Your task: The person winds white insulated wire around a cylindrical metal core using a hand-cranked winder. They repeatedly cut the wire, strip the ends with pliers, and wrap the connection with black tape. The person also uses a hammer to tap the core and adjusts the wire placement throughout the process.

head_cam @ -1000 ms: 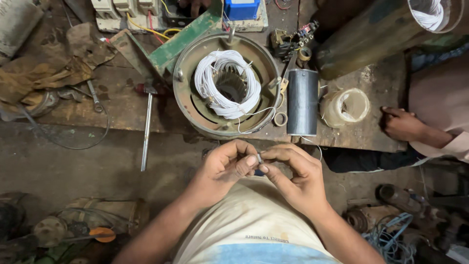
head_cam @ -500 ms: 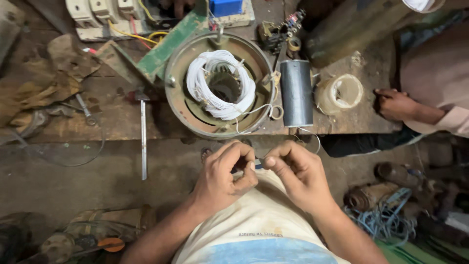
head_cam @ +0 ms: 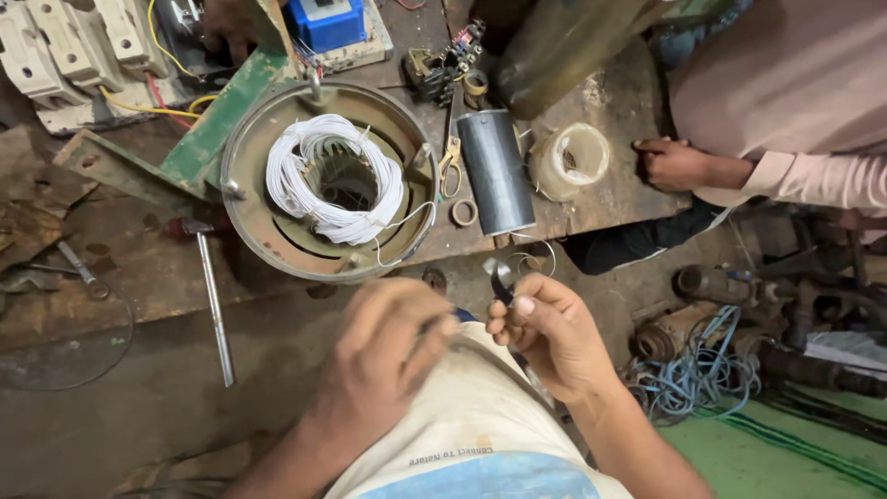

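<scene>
My right hand (head_cam: 545, 334) pinches a narrow dark strip (head_cam: 500, 280) that curls up from between thumb and forefinger. My left hand (head_cam: 383, 356) is blurred, fingers curled, close beside the right one over my lap; what it holds cannot be made out. Ahead on the wooden bench (head_cam: 139, 277) lies a round motor stator housing (head_cam: 249, 217) with a white wire coil (head_cam: 305, 176) inside. A grey metal cylinder (head_cam: 496, 171) lies to its right.
Another person's hand (head_cam: 673, 164) rests on the bench at right, near a cloudy plastic jar (head_cam: 575, 159). A hammer (head_cam: 211, 296) lies at left. A blue box (head_cam: 323, 20) and white blocks (head_cam: 55, 55) sit at the back. Blue cable (head_cam: 702, 370) lies on the floor.
The view has shifted right and closer. My hands, earlier pinched together on a small piece, have drawn slightly apart; the left has dropped lower and the right lifts the dark strip.
</scene>
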